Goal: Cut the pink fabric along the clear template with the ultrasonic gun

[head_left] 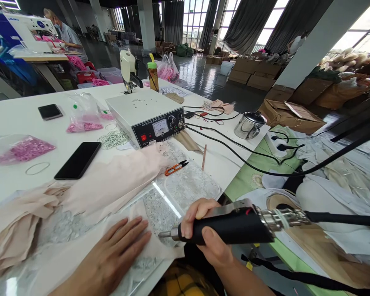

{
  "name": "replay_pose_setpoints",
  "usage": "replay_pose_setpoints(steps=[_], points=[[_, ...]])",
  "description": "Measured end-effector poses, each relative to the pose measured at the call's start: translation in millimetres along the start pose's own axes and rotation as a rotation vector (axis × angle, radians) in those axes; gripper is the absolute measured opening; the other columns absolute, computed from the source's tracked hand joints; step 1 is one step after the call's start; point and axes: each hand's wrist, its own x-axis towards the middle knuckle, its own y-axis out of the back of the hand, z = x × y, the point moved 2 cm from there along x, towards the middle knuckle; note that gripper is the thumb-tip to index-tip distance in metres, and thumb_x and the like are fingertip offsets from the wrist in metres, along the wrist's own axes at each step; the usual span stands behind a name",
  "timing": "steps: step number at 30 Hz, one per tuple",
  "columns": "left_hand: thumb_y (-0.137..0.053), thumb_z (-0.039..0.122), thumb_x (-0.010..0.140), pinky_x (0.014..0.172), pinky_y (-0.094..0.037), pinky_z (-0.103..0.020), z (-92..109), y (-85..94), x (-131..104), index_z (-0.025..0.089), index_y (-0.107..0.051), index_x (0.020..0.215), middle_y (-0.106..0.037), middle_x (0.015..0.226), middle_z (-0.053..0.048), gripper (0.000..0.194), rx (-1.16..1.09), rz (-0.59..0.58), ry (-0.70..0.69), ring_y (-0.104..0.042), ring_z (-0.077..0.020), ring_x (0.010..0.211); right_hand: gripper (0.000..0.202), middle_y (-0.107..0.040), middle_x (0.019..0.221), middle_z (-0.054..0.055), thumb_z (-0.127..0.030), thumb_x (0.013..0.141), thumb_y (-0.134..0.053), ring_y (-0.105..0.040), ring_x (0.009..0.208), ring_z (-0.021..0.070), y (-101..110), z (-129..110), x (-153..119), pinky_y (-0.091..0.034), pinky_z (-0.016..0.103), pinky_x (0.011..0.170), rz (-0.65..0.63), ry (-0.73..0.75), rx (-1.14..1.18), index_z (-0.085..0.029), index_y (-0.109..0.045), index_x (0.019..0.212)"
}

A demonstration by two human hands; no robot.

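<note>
My left hand (111, 255) lies flat, fingers stretched out, on a pale pink piece of fabric (160, 246) near the table's front edge. My right hand (209, 234) is wrapped round the black body of an ultrasonic cutter (231, 224). Its metal tip points left and is at the fabric, just right of my left fingertips; whether it touches cannot be made out. Under the fabric is a clear, speckled sheet (191, 185). Another pale pink fabric piece (111, 176) lies farther back, with folded fabric (15, 230) at the left. Orange thread snips (176, 167) rest beyond the cutter.
A control box (157, 123) with a dial stands mid-table, cables running right from it. A phone (78, 160), bags of pink bits (21, 150), a pencil (204, 157) and a steel mug (250, 124) lie around. Fabric piles (329, 197) fill the right side.
</note>
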Motion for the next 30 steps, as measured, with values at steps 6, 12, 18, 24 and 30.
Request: replay_pose_setpoints(steps=[6,12,18,24,30], points=[[-0.040,0.002,0.097,0.120,-0.030,-0.042,-7.8,5.7,-5.9,0.025,-0.055,0.141,-0.053,0.150,-0.003,0.052,0.011,-0.020,0.045,-0.043,-0.0216,0.143,0.017,-0.057,0.088,0.000,-0.044,0.091,-0.062,-0.055,0.054,0.0103,5.3,-14.0,-10.0,-0.048,0.029,0.053,0.019,-0.051,0.023,-0.029,-0.059,0.099],[-0.037,0.008,0.104,0.121,-0.031,-0.037,13.8,13.5,2.9,0.017,-0.058,0.137,-0.059,0.143,-0.007,0.040,-0.048,0.052,0.028,-0.044,-0.0199,0.142,0.018,-0.056,0.091,0.001,-0.042,0.092,-0.061,-0.058,0.059,0.0118,15.3,-16.2,-18.4,-0.049,0.031,0.057,0.001,-0.050,0.022,-0.028,-0.060,0.103],[-0.040,0.019,0.108,0.116,-0.040,-0.035,18.3,4.2,6.6,0.017,-0.060,0.133,-0.063,0.138,-0.008,0.032,-0.087,0.116,0.084,-0.046,-0.0202,0.140,0.017,-0.056,0.092,0.001,-0.041,0.093,-0.060,-0.058,0.059,0.0115,22.4,-16.9,-18.5,-0.049,0.032,0.057,-0.007,-0.032,-0.005,-0.028,-0.058,0.104],[-0.040,0.025,0.109,0.119,-0.036,-0.033,18.5,2.2,7.1,0.019,-0.060,0.136,-0.064,0.137,-0.007,0.034,-0.036,0.103,0.100,-0.048,-0.0196,0.139,0.017,-0.057,0.092,0.001,-0.041,0.092,-0.061,-0.059,0.059,0.0122,25.6,-16.2,-19.2,-0.049,0.032,0.058,-0.016,-0.045,-0.006,-0.028,-0.059,0.104],[-0.037,0.040,0.109,0.108,-0.046,-0.038,25.8,-1.6,4.4,0.033,-0.053,0.145,-0.058,0.143,-0.006,0.040,0.146,0.022,0.116,-0.051,-0.0260,0.135,0.016,-0.059,0.091,0.002,-0.038,0.092,-0.061,-0.059,0.059,0.0127,27.3,-17.4,-18.5,-0.050,0.032,0.057,-0.035,-0.018,-0.019,-0.029,-0.059,0.106]])
